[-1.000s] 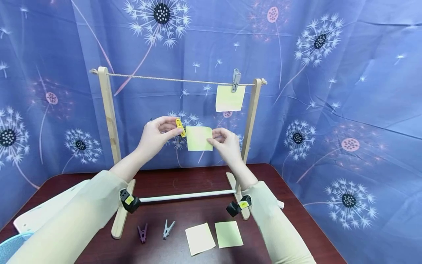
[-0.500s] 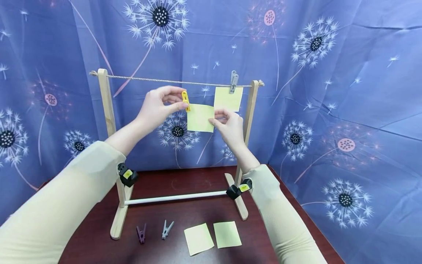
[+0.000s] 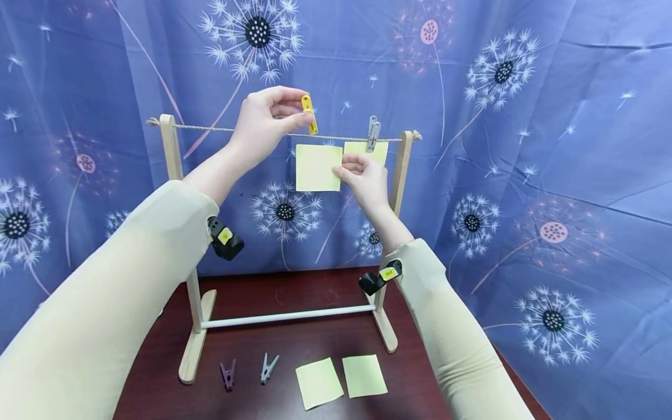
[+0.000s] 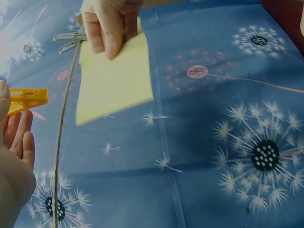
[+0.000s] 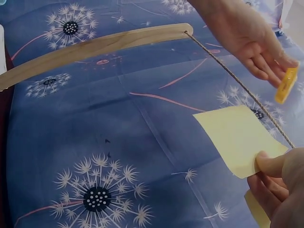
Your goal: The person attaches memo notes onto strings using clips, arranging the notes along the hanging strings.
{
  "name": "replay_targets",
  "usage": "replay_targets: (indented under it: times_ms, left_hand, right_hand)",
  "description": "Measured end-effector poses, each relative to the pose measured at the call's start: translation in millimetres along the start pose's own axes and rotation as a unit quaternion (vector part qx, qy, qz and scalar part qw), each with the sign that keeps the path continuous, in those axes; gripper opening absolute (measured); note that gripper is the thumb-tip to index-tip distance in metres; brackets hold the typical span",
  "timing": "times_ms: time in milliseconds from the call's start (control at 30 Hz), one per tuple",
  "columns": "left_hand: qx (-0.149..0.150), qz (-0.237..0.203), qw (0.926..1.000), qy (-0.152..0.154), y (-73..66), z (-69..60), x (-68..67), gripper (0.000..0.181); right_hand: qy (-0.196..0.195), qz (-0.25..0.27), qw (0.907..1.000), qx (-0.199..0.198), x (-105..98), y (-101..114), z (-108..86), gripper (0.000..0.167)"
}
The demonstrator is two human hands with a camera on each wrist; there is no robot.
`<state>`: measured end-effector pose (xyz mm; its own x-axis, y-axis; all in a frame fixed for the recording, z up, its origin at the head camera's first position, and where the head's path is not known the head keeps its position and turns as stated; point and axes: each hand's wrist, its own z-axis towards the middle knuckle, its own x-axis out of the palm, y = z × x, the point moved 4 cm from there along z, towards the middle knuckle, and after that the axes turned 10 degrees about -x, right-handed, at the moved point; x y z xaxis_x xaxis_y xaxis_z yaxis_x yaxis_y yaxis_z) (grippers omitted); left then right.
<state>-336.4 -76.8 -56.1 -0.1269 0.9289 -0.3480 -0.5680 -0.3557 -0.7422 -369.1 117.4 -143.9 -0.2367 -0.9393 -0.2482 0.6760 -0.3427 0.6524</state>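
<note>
Between thumb and fingers my left hand (image 3: 270, 119) pinches a yellow clothespin (image 3: 310, 115), held upright at the rope (image 3: 238, 129). My right hand (image 3: 368, 182) pinches the right edge of a yellow paper square (image 3: 317, 168), whose top edge lies just below the rope. To its right a grey clothespin (image 3: 373, 135) clips another yellow square (image 3: 379, 153) to the rope, partly hidden by my right hand. In the left wrist view the yellow clothespin (image 4: 28, 97) is apart from the held paper (image 4: 114, 78); the right wrist view also shows the pin (image 5: 286, 85) apart from the paper (image 5: 237, 137).
Wooden posts (image 3: 403, 169) carry the rope, with a white bar (image 3: 289, 317) low between them. On the dark red table (image 3: 252, 402) lie a purple clothespin (image 3: 228, 374), a grey-blue clothespin (image 3: 269, 369) and two paper squares, one left (image 3: 319, 383), one right (image 3: 364, 375). A patterned blue cloth (image 3: 472, 157) hangs behind.
Both hands have risen, the left one higher, bringing the yellow clothespin from chest-low beside the paper up to rope level and slightly right. The held paper has moved up to just under the rope.
</note>
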Motion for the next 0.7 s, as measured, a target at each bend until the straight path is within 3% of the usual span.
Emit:
replay_targets:
  times_ms: [267, 500, 700]
  left_hand:
    - [-0.024, -0.024, 0.9993, 0.012, -7.3, 7.4, 12.8, 0.042]
    - [-0.043, -0.015, 0.9988, 0.016, -8.0, 13.1, 21.5, 0.041]
    - [-0.047, -0.025, 0.9985, -0.012, -6.4, 15.7, 24.6, 0.037]
  right_hand:
    - [-0.005, 0.015, 0.9998, 0.009, 2.9, -1.0, 5.3, 0.032]
    - [-0.008, 0.017, 0.9998, 0.001, 3.6, 0.4, 6.7, 0.032]
    - [-0.011, 0.02, 0.9997, 0.005, 1.4, 0.7, 8.4, 0.031]
